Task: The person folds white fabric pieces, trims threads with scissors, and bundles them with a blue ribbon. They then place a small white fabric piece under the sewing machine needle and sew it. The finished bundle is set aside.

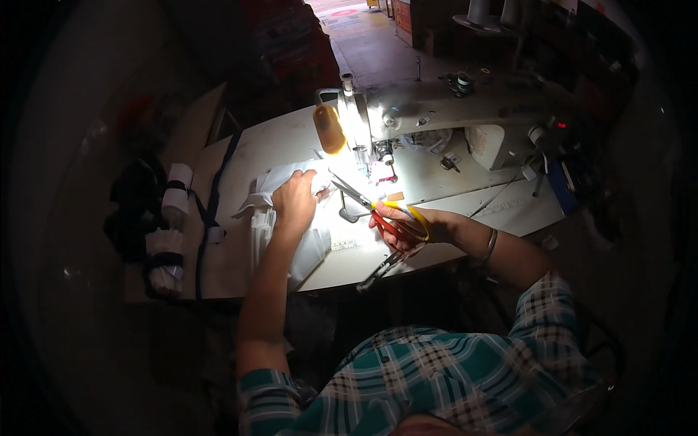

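Note:
In my right hand is a pair of scissors with orange and yellow handles. Their blades are apart and point up and left toward my left hand. That hand is closed on white fabric lying left of the sewing machine needle. Below it, a stack of folded white fabric pieces reaches to the table's front edge. A dark metal tool, perhaps tweezers or thread snips, hangs under my right hand; I cannot tell how it is held.
The sewing machine spans the back right of the white table, with its lamp lighting the needle area. Bundled white rolls tied with dark bands lie at the left. A dark strap crosses the table beside them.

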